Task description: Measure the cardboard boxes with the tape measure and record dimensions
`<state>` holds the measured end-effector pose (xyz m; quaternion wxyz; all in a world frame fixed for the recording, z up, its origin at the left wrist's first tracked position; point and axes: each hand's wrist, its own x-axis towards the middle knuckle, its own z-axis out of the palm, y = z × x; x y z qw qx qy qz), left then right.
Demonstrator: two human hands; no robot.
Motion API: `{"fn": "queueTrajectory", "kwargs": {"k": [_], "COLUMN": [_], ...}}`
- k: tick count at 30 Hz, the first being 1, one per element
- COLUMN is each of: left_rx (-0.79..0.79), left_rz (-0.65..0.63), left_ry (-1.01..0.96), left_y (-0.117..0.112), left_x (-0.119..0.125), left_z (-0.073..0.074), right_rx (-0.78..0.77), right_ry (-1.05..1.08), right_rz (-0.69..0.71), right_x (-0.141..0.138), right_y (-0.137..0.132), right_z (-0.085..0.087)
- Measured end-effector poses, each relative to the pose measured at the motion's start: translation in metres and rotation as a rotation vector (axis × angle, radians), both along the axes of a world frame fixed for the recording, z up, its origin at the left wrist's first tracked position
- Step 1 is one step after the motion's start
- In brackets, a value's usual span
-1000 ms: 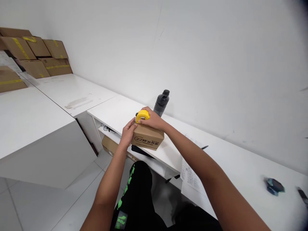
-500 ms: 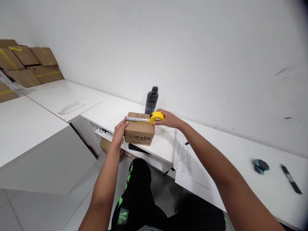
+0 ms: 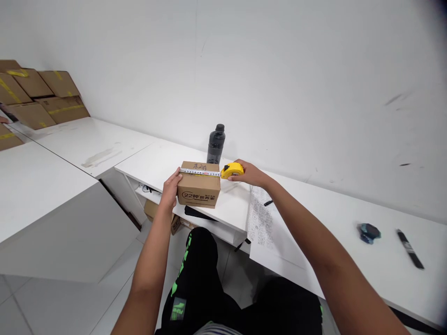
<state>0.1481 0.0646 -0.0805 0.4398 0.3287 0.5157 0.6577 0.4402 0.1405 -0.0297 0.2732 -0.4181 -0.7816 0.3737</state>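
A small brown cardboard box (image 3: 198, 190) with printed characters stands on the white desk (image 3: 164, 163) near its front edge. My left hand (image 3: 171, 187) grips the box's left end and pins the tip of a measuring tape there. The tape blade (image 3: 199, 172) lies stretched along the box's top front edge. My right hand (image 3: 248, 174) is closed on the yellow tape measure case (image 3: 232, 170) just past the box's right end.
A dark water bottle (image 3: 216, 144) stands behind the box. A printed paper sheet (image 3: 268, 232) hangs over the desk front, a pen (image 3: 268, 203) beside it. A blue-black object (image 3: 369, 232) and a black marker (image 3: 409, 248) lie far right. Cardboard boxes (image 3: 38, 95) are stacked at the far left.
My right hand pulled the yellow case rightward from the box's left end to past its right end, drawing the tape out along the top. The view shifted right.
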Motion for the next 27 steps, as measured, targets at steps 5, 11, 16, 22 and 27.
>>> {"fn": "queueTrajectory", "kwargs": {"k": [5, 11, 16, 22, 27], "left_rx": [0.008, 0.027, 0.067, 0.131, 0.163], "left_rz": [0.014, 0.005, 0.008, -0.01, -0.048], "left_ry": [0.016, 0.008, -0.014, 0.004, 0.019], "left_y": [0.0, 0.001, 0.004, 0.005, 0.008], "left_x": [0.0, 0.0, 0.0, -0.003, -0.001], "left_z": [-0.001, -0.006, -0.012, -0.019, -0.017], "right_rx": [0.037, 0.093, 0.161, 0.311, 0.333], "right_ry": [0.001, 0.009, -0.007, -0.105, -0.047], "right_rz": [-0.012, -0.032, 0.008, 0.072, 0.092], "right_x": [-0.006, -0.018, -0.052, -0.119, -0.159], "right_y": [0.0, -0.004, -0.006, -0.007, -0.013], "right_z": [0.002, 0.007, 0.012, 0.015, 0.015]}}
